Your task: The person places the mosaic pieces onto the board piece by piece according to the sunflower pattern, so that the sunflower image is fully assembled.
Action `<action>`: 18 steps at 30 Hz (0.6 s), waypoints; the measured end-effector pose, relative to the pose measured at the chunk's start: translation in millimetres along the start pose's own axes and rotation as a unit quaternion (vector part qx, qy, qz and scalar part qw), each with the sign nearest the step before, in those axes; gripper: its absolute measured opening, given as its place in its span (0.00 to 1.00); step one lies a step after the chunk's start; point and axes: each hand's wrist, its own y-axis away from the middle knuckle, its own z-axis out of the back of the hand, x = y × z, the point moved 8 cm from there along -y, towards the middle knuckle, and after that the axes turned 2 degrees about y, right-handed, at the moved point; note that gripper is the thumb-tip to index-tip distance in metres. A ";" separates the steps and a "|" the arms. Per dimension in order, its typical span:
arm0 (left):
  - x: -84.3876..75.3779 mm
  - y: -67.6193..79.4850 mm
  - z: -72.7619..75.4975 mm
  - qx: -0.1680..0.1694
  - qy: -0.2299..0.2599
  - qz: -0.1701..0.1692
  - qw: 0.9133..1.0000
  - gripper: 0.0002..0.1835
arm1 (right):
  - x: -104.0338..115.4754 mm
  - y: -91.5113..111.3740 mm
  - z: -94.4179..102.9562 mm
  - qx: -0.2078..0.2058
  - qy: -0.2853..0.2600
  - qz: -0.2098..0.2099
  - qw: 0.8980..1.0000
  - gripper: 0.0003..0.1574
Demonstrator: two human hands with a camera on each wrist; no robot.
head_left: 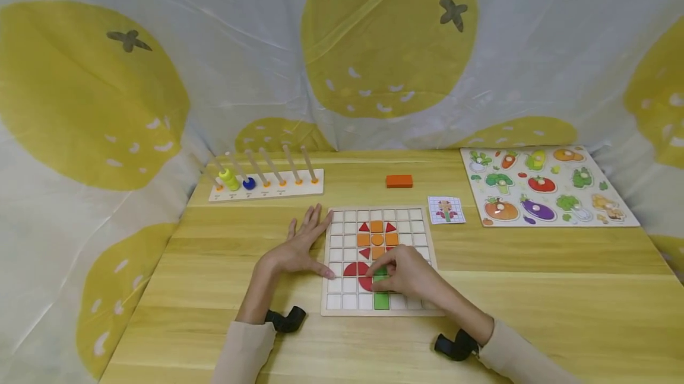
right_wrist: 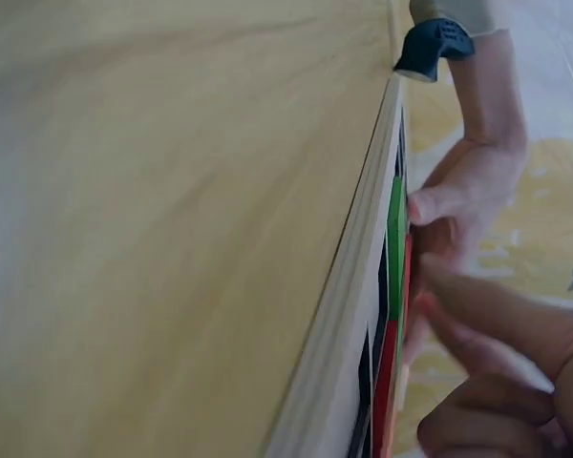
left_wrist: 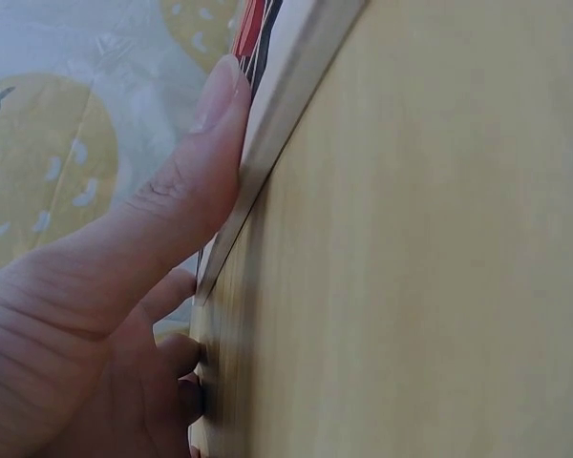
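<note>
A square wooden grid board (head_left: 326, 307) lies on the table, with red, orange and green pieces in its cells. My left hand (head_left: 299, 247) is spread along the board's left edge, thumb (left_wrist: 220, 105) and fingertips at the rim. Low on the board, my right hand (head_left: 408, 274) pinches a red quarter-circle piece (head_left: 366, 283) between thumb and index finger, right at its cell. Two more red quarter-circles (head_left: 351, 269) sit just above it. A green square (head_left: 381, 301) shows in the bottom row; the right hand partly covers other green pieces.
A small pattern card (head_left: 446, 210) lies right of the board, and an orange block (head_left: 399, 181) behind it. Back left stands a peg stand (head_left: 299, 190) with green and blue rings. A vegetable puzzle board (head_left: 513, 187) occupies the back right. A fruit-print curtain (head_left: 256, 63) encloses the table.
</note>
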 end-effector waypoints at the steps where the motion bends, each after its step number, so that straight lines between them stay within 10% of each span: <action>1: 0.7 0.6 0.2 0.000 -0.001 0.001 1.000 0.72 | -0.1 0.6 1.4 0.001 -0.007 0.002 1.000 0.08; 18: 4.1 1.7 1.8 -0.005 -0.001 -0.001 1.000 0.71 | -27.9 19.5 64.4 -0.037 0.005 0.008 0.999 0.11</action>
